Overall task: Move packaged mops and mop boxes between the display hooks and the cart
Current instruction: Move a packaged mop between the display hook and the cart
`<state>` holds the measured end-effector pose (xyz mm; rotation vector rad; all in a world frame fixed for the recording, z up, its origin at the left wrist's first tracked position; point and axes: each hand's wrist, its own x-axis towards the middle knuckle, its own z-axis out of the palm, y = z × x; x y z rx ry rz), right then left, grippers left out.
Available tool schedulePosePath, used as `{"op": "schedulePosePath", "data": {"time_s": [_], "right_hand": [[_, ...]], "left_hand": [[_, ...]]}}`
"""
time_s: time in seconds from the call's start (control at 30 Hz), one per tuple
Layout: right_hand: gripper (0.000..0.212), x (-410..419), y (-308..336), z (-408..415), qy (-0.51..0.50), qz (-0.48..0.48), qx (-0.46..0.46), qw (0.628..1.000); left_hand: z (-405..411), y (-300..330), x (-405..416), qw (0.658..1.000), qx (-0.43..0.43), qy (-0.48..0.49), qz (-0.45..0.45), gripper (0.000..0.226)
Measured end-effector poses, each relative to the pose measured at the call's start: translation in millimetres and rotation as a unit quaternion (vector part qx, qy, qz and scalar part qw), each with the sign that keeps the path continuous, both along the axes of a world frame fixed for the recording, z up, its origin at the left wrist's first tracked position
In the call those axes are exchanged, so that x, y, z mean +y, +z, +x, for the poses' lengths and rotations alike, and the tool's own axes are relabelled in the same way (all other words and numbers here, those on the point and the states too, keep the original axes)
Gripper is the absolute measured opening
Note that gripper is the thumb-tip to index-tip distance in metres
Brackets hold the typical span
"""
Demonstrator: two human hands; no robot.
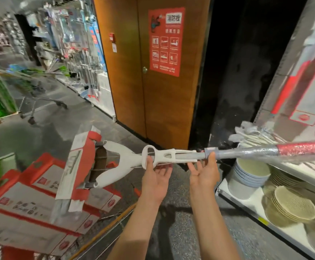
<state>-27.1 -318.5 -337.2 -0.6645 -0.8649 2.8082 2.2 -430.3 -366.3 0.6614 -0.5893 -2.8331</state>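
Note:
I hold a packaged mop (173,155) level across the aisle at waist height. Its white head, in a red and white cardboard sleeve (77,166), hangs over the cart to the left. Its plastic-wrapped grey and red handle (303,149) runs off to the right. My left hand (155,174) is palm up under the white squeeze lever, thumb against its ring. My right hand (204,170) is palm up under the grey collar, thumb pressed on it. Several red and white mop boxes (31,194) lie stacked in the cart (115,220) at lower left.
More mop handles (250,135) stick out from the display on the right, above a shelf (246,203) of stacked bowls (250,173) and plates (293,207). A wooden door (162,91) with a red poster stands ahead. Another trolley (36,91) is parked down the aisle at left.

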Motion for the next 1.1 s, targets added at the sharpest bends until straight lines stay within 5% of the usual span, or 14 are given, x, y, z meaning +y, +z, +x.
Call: {"op": "schedulePosePath", "data": {"time_s": [0.37,0.5,0.67,0.87,1.1], "right_hand": [[0.018,32.3,-28.4,16.4,-0.028,-0.038,-0.049,0.998],[0.027,42.2,-39.2,37.0,0.017,0.116,-0.118,0.986],[0.044,58.2,-31.4,74.3,0.136,0.336,-0.162,0.918],[0.022,48.8,-16.1,100.3,0.002,0.438,-0.034,0.898],[0.024,64.5,-40.4,111.0,0.049,0.576,-0.008,0.816]], "left_hand": [[-6.5,-11.9,4.0,0.983,0.026,-0.087,-0.158,0.018],[-8.3,-18.1,0.0,0.973,0.021,-0.103,-0.205,0.024],[-10.7,-25.7,-3.4,0.953,0.041,-0.154,-0.258,0.042],[-3.2,-42.0,6.1,0.908,0.103,-0.241,-0.327,0.056],[9.7,-43.2,51.7,0.849,0.173,-0.321,-0.382,0.045]]}}
